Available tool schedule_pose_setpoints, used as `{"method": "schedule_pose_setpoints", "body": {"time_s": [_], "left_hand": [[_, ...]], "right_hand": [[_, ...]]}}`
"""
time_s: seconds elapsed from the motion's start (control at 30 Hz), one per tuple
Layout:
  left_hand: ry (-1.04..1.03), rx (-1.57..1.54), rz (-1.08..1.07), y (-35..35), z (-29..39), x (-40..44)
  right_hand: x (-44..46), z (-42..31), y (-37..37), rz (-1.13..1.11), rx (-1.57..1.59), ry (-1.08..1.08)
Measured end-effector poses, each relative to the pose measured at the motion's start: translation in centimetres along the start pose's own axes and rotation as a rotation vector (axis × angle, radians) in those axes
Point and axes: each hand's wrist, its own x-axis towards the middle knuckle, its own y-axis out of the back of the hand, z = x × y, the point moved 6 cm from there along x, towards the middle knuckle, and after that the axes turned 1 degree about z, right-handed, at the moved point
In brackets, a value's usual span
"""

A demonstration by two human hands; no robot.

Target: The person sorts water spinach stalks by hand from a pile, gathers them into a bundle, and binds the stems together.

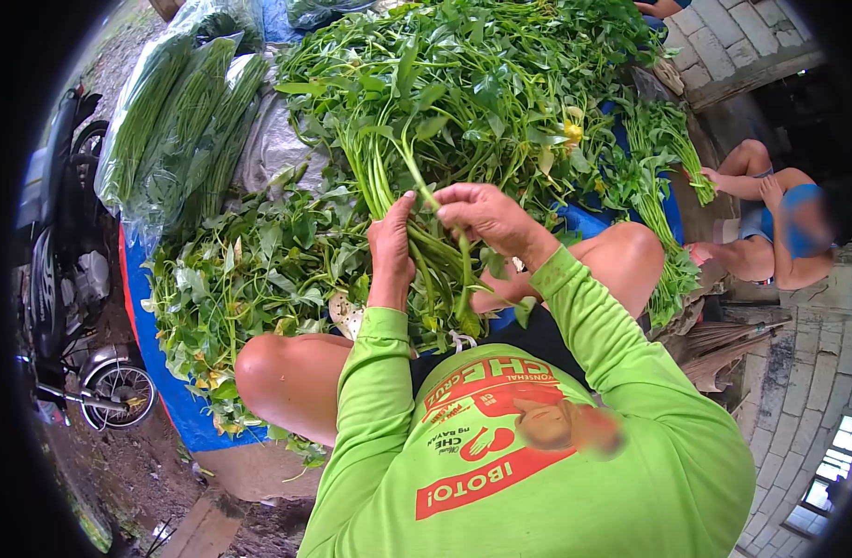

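My left hand (392,249) is wrapped around a bunch of water spinach (374,175), its long pale stems pointing away from me and more stems hanging below toward my lap. Beside it, my right hand (494,219) pinches a thicker single water spinach stem (413,166) between thumb and fingers. That stem slants across the bunch, close to the left thumb. Beyond both hands spreads a large heap of loose leafy greens (500,102). More leaves, some yellowing, lie in a pile (249,270) to the left.
Clear plastic bags of bundled greens (166,130) lie at upper left on a blue tarp (189,409). A motorcycle (82,279) stands at far left. On the right, another person (789,219) sits near tied bundles (663,200), one hand at a bunch. A block wall (798,372) is behind.
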Motion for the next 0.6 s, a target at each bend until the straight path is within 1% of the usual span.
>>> {"method": "schedule_pose_setpoints", "body": {"time_s": [0.07,0.1,0.13,0.2,0.27,0.3,0.33,0.37,0.43,0.47,0.53,0.6], "left_hand": [[-0.035,0.022,0.036,0.6,0.2,0.4],[-0.048,0.034,0.054,0.9,0.3,0.5],[-0.059,0.048,0.065,1.0,0.4,0.6],[-0.078,0.033,0.061,1.0,0.5,0.7],[-0.086,0.035,0.051,0.8,0.5,0.9],[-0.086,0.035,0.035,0.2,0.5,0.7],[-0.089,0.036,0.029,-0.1,0.9,0.3],[-0.093,0.039,0.032,-0.1,1.4,0.0],[-0.069,-0.018,-0.002,-1.4,1.2,-0.7],[-0.055,-0.048,-0.004,-1.5,1.0,-0.7],[0.055,0.0,-0.079,0.8,-2.5,2.5],[0.147,-0.077,-0.089,1.0,-4.0,2.5]], "right_hand": [[-0.7,-1.9,1.6,0.116,-0.007,0.084],[-1.2,-3.1,2.9,0.228,-0.065,0.111],[-0.8,-4.1,4.6,0.333,-0.134,0.267],[-1.3,-6.6,8.5,0.563,-0.401,0.388],[-2.6,-9.8,10.1,0.79,-0.829,0.404],[-1.9,-9.9,11.8,0.839,-1.13,0.443],[-1.2,-10.3,11.9,0.87,-1.43,0.476],[-0.5,-9.7,13.1,0.85,-1.33,0.368],[1.2,-9.1,11.4,0.775,-1.124,0.151],[2.6,-7.5,9.8,0.618,-0.961,0.154],[4.9,-2.5,5.5,0.298,-0.615,0.125],[7.0,2.4,2.6,0.157,-0.779,0.113]]}}
